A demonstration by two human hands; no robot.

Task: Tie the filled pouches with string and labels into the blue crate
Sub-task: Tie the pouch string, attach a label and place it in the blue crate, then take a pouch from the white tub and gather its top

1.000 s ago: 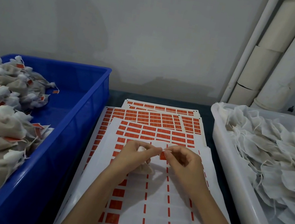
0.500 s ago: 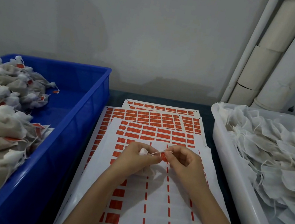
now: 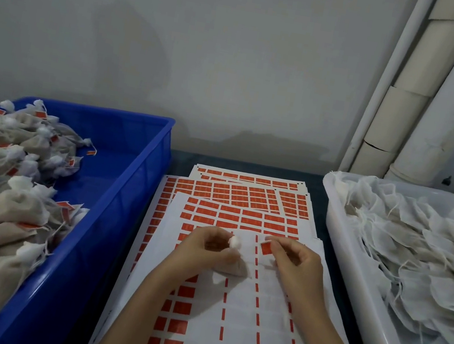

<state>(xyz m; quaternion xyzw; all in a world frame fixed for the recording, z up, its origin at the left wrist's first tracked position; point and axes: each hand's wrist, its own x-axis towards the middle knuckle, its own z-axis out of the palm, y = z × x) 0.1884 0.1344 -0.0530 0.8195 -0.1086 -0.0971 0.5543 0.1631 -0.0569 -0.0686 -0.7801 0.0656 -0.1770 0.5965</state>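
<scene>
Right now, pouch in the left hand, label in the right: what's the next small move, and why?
Probably let the right hand release the red label and have the left hand carry the pouch to the blue crate: its neck already looks bunched into a tuft, like the tied pouches there. The string is too thin to see.

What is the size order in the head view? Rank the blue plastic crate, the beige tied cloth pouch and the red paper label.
1. blue plastic crate
2. beige tied cloth pouch, held by the left hand
3. red paper label, pinched by the right hand
</scene>
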